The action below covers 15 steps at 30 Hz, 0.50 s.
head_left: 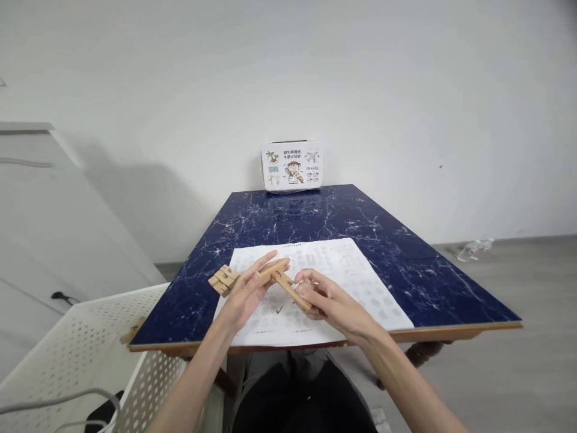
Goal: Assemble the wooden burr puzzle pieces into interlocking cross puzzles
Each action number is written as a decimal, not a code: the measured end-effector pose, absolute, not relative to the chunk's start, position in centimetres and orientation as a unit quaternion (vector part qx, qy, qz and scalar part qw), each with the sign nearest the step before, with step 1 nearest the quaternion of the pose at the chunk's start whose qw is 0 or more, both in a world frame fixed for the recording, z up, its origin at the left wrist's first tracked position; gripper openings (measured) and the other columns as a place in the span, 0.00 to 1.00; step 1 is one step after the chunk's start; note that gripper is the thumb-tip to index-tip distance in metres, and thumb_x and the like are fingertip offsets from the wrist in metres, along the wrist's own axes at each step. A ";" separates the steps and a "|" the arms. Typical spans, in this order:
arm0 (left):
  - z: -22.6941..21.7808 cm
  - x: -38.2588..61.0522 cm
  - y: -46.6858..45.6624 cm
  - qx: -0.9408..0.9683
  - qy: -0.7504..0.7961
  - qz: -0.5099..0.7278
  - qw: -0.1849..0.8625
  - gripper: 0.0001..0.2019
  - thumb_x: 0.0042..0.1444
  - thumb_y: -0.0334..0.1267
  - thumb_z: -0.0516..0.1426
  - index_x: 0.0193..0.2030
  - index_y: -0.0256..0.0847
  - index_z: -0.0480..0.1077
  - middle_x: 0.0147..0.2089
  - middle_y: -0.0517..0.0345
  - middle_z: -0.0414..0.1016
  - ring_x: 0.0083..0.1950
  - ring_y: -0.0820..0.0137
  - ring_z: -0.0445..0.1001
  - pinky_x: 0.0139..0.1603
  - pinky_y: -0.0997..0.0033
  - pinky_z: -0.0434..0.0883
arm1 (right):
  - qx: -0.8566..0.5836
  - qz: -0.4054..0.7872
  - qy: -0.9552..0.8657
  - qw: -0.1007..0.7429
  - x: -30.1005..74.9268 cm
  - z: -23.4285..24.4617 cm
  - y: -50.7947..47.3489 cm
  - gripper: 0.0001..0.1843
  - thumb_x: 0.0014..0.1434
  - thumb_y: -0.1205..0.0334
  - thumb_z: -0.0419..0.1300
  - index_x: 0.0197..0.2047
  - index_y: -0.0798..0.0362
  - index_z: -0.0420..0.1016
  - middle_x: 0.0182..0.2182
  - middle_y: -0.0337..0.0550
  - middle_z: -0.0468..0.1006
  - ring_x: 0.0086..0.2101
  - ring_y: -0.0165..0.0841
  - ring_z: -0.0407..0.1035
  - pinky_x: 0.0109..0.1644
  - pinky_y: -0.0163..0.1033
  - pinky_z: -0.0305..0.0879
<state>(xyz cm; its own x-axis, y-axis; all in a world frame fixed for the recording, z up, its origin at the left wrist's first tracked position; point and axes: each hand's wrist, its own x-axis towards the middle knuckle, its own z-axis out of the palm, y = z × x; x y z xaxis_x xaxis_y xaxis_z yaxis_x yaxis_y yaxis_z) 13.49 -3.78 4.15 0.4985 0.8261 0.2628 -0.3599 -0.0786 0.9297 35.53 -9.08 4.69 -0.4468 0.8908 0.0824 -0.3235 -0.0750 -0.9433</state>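
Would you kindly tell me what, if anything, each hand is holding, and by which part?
The left hand holds a wooden piece by its left end; the right hand holds a second piece by its near end.

Standing at the blue worktop (pixel 387 264)'s far end, a white illustrated case (pixel 292 167); at left, a perforated white basket (pixel 155 370); lying on the floor (pixel 496 361) at right, clear plastic (pixel 475 248).

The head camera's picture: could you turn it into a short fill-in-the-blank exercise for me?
1. The right hand grips a slim notched bar made of ____.
2. Of the two hands, the ____ one is nearer the notched block cluster.
3. The veined tabletop is dark ____ in colour.
4. The English word printed on the white case at the far edge is ____.

Missing words: wood; left; blue; TRAVEL.
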 end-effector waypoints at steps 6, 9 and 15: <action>4.2 13.6 -4.0 0.608 0.203 0.438 0.629 0.33 0.64 0.54 0.61 0.72 0.43 0.64 0.72 0.38 0.66 0.75 0.44 0.59 0.75 0.42 0.49 | -0.298 0.674 -0.519 0.433 36.5 5.1 -9.5 0.25 0.60 0.39 0.67 0.47 0.46 0.65 0.24 0.29 0.59 0.25 0.28 0.49 0.31 0.37 0.43; 4.2 13.5 -4.1 0.615 0.210 0.429 0.627 0.33 0.63 0.54 0.62 0.72 0.45 0.64 0.72 0.39 0.65 0.75 0.45 0.58 0.75 0.42 0.48 | -0.301 0.679 -0.512 0.432 36.5 4.9 -9.7 0.24 0.60 0.39 0.67 0.46 0.46 0.65 0.24 0.29 0.58 0.25 0.28 0.48 0.31 0.37 0.42; 4.3 13.3 -4.1 0.625 0.210 0.411 0.630 0.36 0.61 0.55 0.64 0.72 0.45 0.64 0.73 0.39 0.64 0.76 0.44 0.56 0.76 0.42 0.47 | -0.310 0.686 -0.494 0.436 36.4 4.7 -10.3 0.23 0.60 0.41 0.68 0.45 0.46 0.66 0.26 0.30 0.59 0.26 0.28 0.48 0.31 0.37 0.43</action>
<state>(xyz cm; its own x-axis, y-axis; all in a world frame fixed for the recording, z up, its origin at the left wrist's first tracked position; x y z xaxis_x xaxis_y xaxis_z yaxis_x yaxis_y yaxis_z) 13.32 -4.06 4.26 0.5735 0.7802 0.2497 -0.2562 -0.1186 0.9593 36.38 -10.28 4.69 -0.4278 0.9039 0.0052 -0.2917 -0.1326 -0.9473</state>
